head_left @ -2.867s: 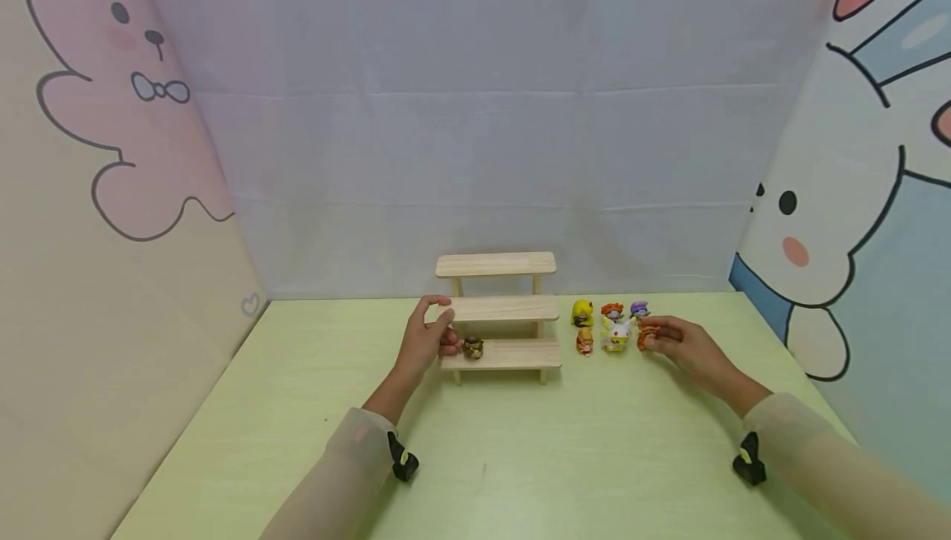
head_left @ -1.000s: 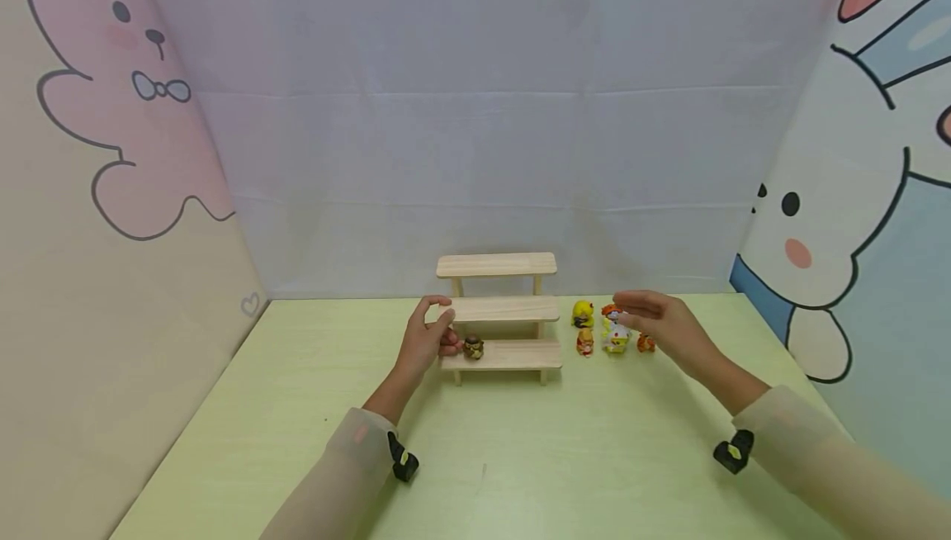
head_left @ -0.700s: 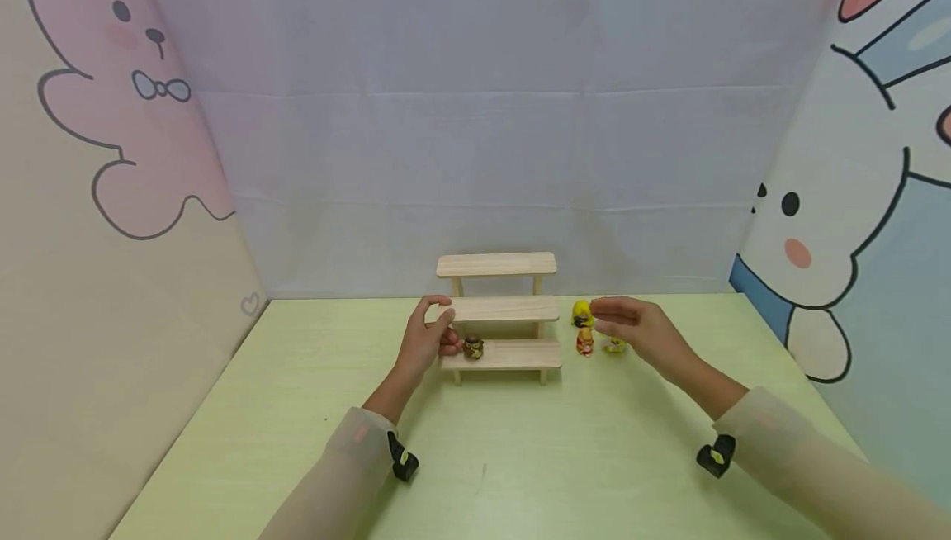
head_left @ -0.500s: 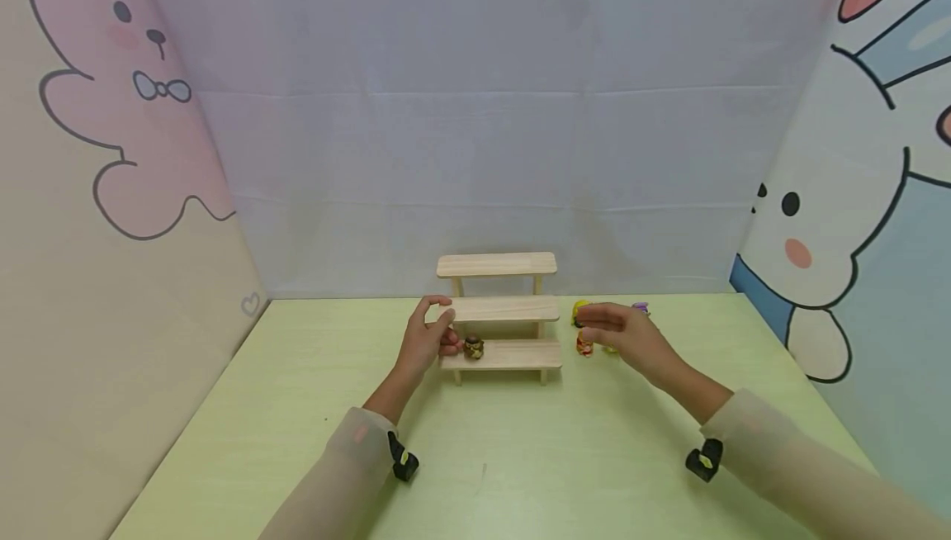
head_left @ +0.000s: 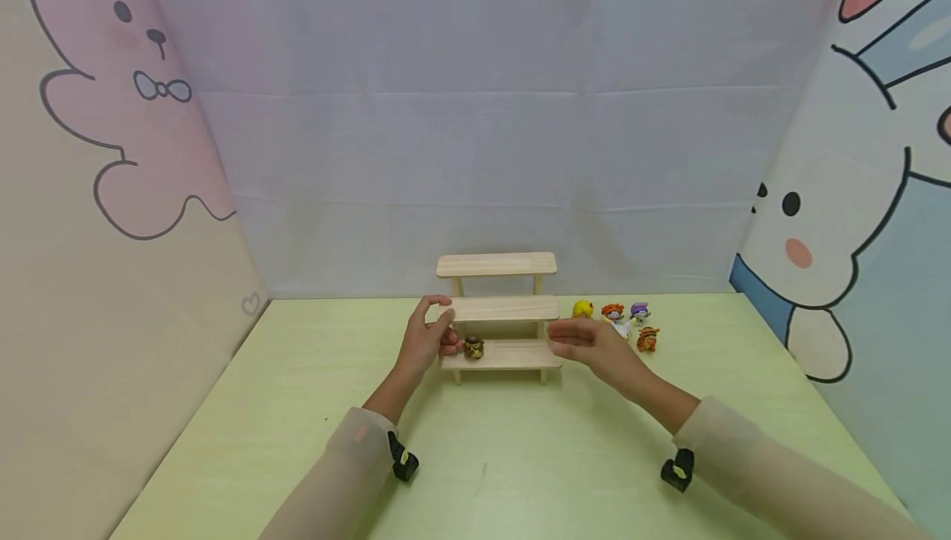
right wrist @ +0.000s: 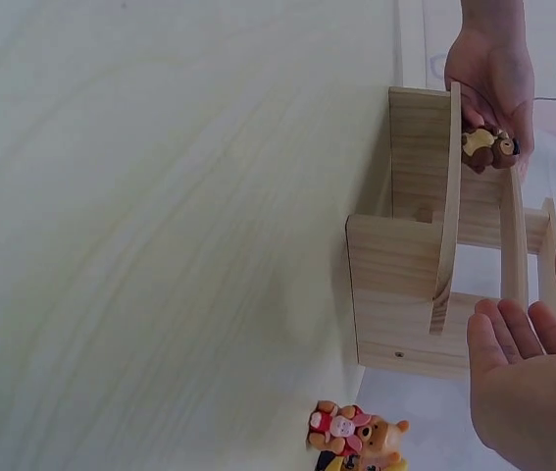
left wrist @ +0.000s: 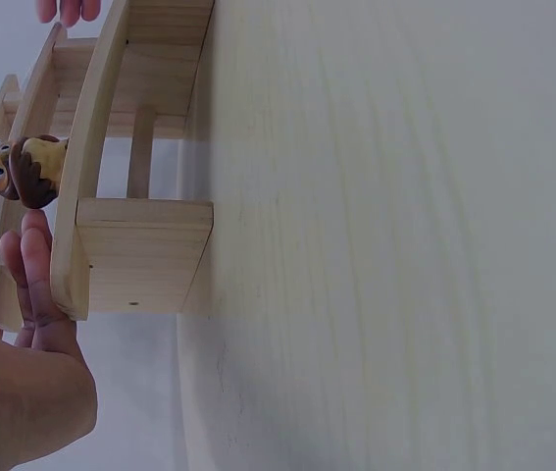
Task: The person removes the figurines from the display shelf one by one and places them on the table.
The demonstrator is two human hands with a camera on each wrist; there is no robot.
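A small wooden three-tier shelf (head_left: 513, 309) stands at the back of the table. My left hand (head_left: 422, 343) holds its left end, with thumb and index finger at the middle board and other fingers just above the bottom board. Close to those fingertips, a brown owl figurine (head_left: 473, 348) sits upright on the bottom tier; in the left wrist view the owl (left wrist: 37, 170) looks touched or nearly touched. My right hand (head_left: 605, 354) is beside the shelf's right end, fingers extended and together, holding nothing. Whether its fingertips touch the board, I cannot tell.
Right of the shelf stand several figurines: a yellow one (head_left: 583, 309), an orange-haired one (head_left: 612, 312), a purple-hatted one (head_left: 640, 313) and an orange tiger (head_left: 648, 339). A bear figurine (right wrist: 380, 440) shows in the right wrist view. A grey cloth (head_left: 490, 152) hangs behind the table.
My right hand has let go of the tiger figurine and moved left, past the other figurines, to the shelf's right end. My left hand and the owl have stayed in place.
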